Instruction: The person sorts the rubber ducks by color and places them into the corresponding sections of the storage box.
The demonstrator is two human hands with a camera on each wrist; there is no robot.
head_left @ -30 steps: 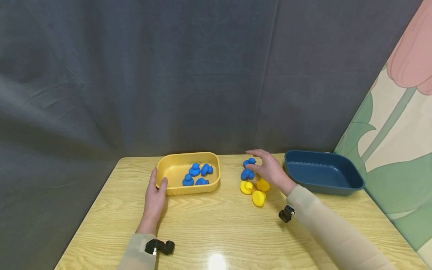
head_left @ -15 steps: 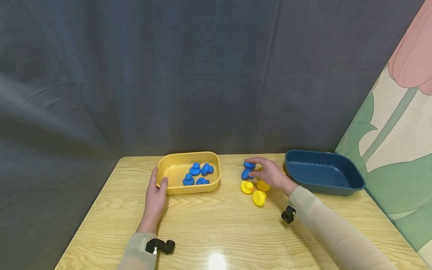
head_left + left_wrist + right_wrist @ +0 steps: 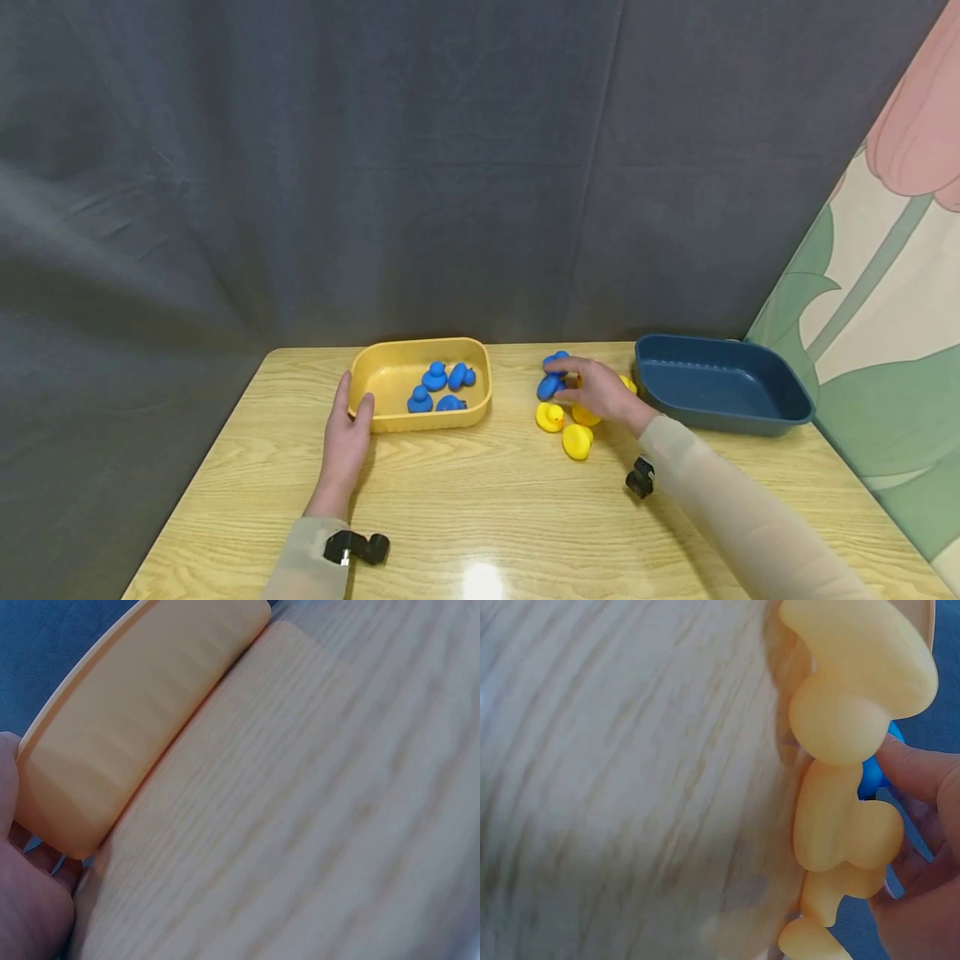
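Observation:
A yellow plastic tub (image 3: 420,421) stands at the back left of the table, with several blue rubber ducks (image 3: 434,377) inside. My left hand (image 3: 347,437) grips the tub's left end, thumb at the near rim and fingers round the outside, as the left wrist view also shows. To the right, my right hand (image 3: 603,392) has its fingers and thumb around a blue rubber duck (image 3: 549,387) on the table. In the right wrist view the thumb touches this blue duck (image 3: 871,778), mostly hidden behind yellow ducks. Another blue duck (image 3: 557,358) lies just behind it.
Several yellow rubber ducks (image 3: 577,442) lie on the wooden table (image 3: 465,500) in front of and beneath my right hand. A dark blue tub (image 3: 723,412) stands at the back right. A grey curtain (image 3: 450,183) hangs behind the table's far edge.
My right hand has lowered from above the blue ducks, and its thumb and fingers have drawn closer together around the nearer one. My left hand stays on the yellow tub.

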